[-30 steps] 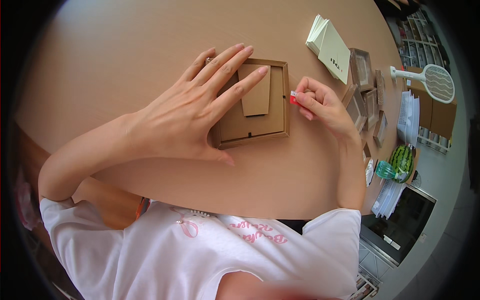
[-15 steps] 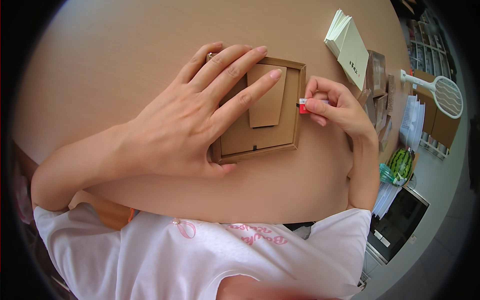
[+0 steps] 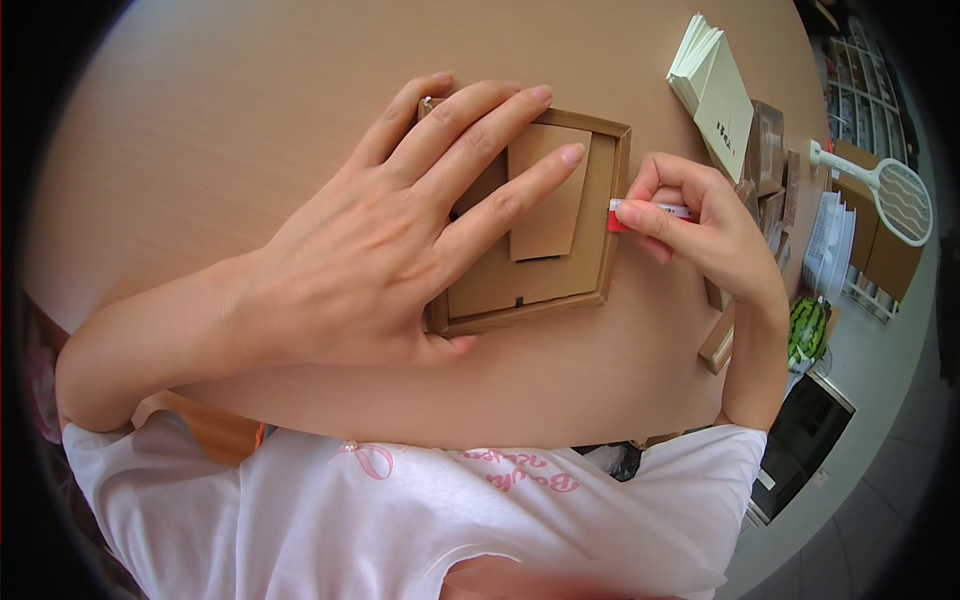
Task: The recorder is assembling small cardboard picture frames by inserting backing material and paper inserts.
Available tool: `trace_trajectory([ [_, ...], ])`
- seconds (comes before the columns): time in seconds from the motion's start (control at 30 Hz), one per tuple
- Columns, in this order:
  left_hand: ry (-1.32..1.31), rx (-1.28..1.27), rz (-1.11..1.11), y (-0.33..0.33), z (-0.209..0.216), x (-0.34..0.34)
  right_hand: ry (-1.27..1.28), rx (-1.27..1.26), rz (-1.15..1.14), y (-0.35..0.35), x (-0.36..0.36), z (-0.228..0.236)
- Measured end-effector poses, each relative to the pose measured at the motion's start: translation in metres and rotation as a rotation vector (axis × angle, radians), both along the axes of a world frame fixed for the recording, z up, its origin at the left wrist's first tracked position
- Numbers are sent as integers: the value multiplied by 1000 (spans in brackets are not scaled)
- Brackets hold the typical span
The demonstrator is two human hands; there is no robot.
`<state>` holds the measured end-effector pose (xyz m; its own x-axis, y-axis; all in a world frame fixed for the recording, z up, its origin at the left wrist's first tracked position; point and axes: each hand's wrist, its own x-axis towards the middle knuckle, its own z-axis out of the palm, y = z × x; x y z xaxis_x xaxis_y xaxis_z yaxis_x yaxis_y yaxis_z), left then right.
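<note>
A brown picture frame (image 3: 617, 255) lies back side up on the table, with a tapered cardboard stand flap (image 3: 545, 205) on its backing board (image 3: 490, 290). Fingers spread, my left hand (image 3: 370, 220) rests across the frame's left part, its thumb at the lower edge and fingertips reaching the upper edge and the flap. A small black tab (image 3: 519, 302) shows at the frame's lower inner edge. Between thumb and fingers of my right hand (image 3: 700, 215) is a small flat red-and-white piece (image 3: 616, 222). Its end sits against the frame's right side; its exact kind is unclear.
A stack of cream cards (image 3: 722, 110) stands at the far right, beside several small brown boxes (image 3: 765, 150). A short wooden piece (image 3: 717, 345) lies by my right forearm. Beyond the table's right edge are a white mesh racket (image 3: 900, 203) and a watermelon-patterned object (image 3: 806, 330).
The whole view has shifted slightly. The red-and-white piece now covers the spot where a black tab showed at the frame's right side. My left hand keeps its place on the frame.
</note>
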<state>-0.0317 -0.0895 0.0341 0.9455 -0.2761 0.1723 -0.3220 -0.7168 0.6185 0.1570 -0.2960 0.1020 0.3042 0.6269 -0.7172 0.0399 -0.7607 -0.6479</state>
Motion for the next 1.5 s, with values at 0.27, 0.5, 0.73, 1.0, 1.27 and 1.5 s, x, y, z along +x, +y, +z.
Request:
trace_trajectory([
  [0.27, -10, -16, 14, 2, -2, -4, -277, -136, 139, 17, -13, 13],
  [0.5, -111, -4, 53, 0, -4, -7, -295, -185, 236, 24, -10, 23],
  [0.73, -76, -338, 99, 10, 11, 5, -744, 286, -160, -90, -22, -24],
  [1.0, 1087, -1401, -22, 42, 90, 43, -1347, 418, 222, -103, -58, -28],
  [1.27, 1258, -1378, -250, 18, 67, 58, -489, 865, -272, -87, -61, -18],
  [1.5, 1359, -1458, -388, 0, 57, 69, -432, 800, -418, -96, -71, -13],
])
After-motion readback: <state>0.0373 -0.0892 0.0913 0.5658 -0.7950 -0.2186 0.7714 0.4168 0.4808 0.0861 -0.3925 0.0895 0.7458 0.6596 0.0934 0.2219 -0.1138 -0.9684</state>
